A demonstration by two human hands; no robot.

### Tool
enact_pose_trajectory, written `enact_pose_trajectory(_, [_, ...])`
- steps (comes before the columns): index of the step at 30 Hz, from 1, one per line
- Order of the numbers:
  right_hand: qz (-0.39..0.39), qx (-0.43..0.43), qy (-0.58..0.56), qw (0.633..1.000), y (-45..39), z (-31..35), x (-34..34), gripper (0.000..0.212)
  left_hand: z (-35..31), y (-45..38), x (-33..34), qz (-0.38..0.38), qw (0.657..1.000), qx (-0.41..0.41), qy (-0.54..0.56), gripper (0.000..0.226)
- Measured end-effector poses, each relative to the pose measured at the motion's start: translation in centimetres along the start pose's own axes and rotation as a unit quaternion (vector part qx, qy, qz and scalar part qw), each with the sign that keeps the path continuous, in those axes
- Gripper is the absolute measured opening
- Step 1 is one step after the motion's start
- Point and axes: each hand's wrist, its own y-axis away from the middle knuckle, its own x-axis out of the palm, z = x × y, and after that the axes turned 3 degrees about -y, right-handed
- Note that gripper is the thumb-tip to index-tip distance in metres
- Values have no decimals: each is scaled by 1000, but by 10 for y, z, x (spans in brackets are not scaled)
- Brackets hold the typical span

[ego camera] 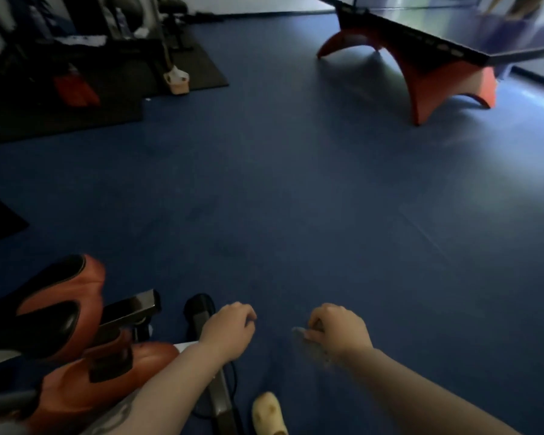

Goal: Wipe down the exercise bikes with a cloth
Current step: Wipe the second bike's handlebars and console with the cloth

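No text, label, brand, number or sign is being shown legibly anywhere; the frame is dim and blurred, and no lettering is being made out on any object.

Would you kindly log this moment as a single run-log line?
left hand: curled, holding nothing | right hand: grips blurred grey cloth | orange-and-black exercise bike: lower left, untouched | blue floor
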Motion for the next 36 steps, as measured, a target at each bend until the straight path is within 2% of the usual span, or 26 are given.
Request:
enact_pose_trajectory(10, [27,-85,7,996,-155,-20,-78,15,-28,-116,-62,-63,996,-56,10,27])
enact_pose_trajectory(14, [37,-149,36,987,-237,-25,-111,15,-38,-164,-79,-98,988,-110,38,27])
enact_pose_trajectory(20, [69,-252,76,962,-351,-4,-158,13,-44,-211,-96,-159,958,-220,91,24])
enact_pose_trajectory(25, [115,-321,112,933,-414,43,-168,10,-36,-223,-111,-200,925,-297,130,21])
enact_pose_trajectory(30, [146,-400,114,898,-456,113,-145,10,12,-218,-126,-201,887,-383,159,19])
enact_pose_trajectory(36, [161,-455,111,869,-500,208,-131,15,85,-234,-167,-252,854,-411,195,20])
